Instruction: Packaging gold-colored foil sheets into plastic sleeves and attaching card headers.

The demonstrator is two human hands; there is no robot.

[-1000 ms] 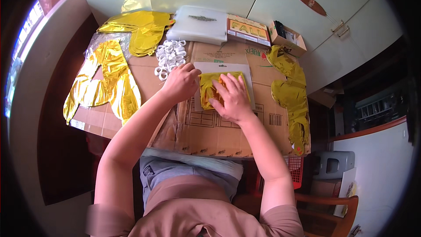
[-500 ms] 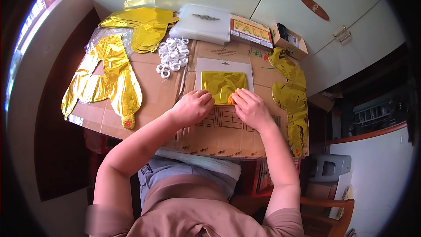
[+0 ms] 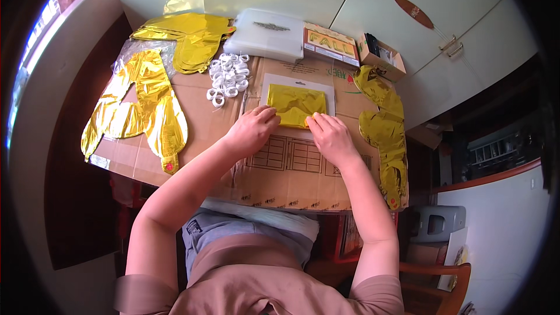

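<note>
A folded gold foil balloon (image 3: 296, 100) lies on a white card (image 3: 300, 79) with a hanging slot, in the middle of the table. My left hand (image 3: 255, 128) has its fingers bunched at the near left corner of the folded foil. At the near right corner, my right hand (image 3: 331, 134) pinches the foil's edge between thumb and fingers. A small orange-yellow bit shows beside the right fingertips. Both hands are closed, with their palms hidden.
A gold letter-shaped balloon (image 3: 137, 108) lies flat at left, more gold balloons (image 3: 189, 35) behind it. White ribbon coils (image 3: 228, 76), a translucent box (image 3: 265, 35), a printed box (image 3: 331, 45) and an open carton (image 3: 380, 58) stand farther back. Another gold balloon (image 3: 389, 134) lies along the right edge.
Both hands have moved slightly away from me with the folded foil and card. The foil's near edge sits farther up, and less of the orange bit shows by my right fingers.
</note>
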